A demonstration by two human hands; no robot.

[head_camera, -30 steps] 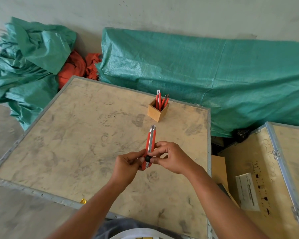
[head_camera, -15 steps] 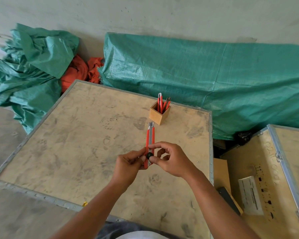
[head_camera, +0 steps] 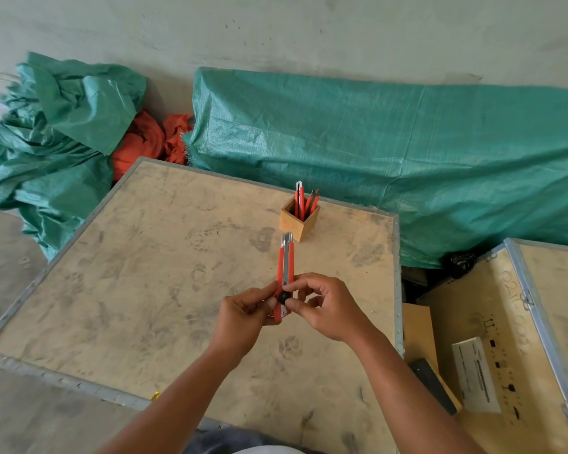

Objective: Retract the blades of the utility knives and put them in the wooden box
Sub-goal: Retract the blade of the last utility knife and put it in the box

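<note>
I hold a red utility knife (head_camera: 285,267) upright over the crate top (head_camera: 145,290), its metal tip pointing away from me toward the wooden box. My left hand (head_camera: 243,317) grips the knife's lower end from the left. My right hand (head_camera: 328,309) pinches the black knob (head_camera: 283,296) near that end with thumb and forefinger. A short stub of blade shows at the tip. The small wooden box (head_camera: 297,221) stands beyond the knife near the crate's far edge, with several red utility knives (head_camera: 304,201) standing in it.
Green tarps (head_camera: 407,152) and an orange cloth (head_camera: 138,142) lie behind the crate against the wall. A second crate (head_camera: 505,339) with a white label stands at the right, across a dark gap. A small yellow scrap (head_camera: 155,395) sits at the near crate edge.
Both hands and the knife have stayed nearly in place. The right fingers have shifted on the black knob. The view has tilted slightly.
</note>
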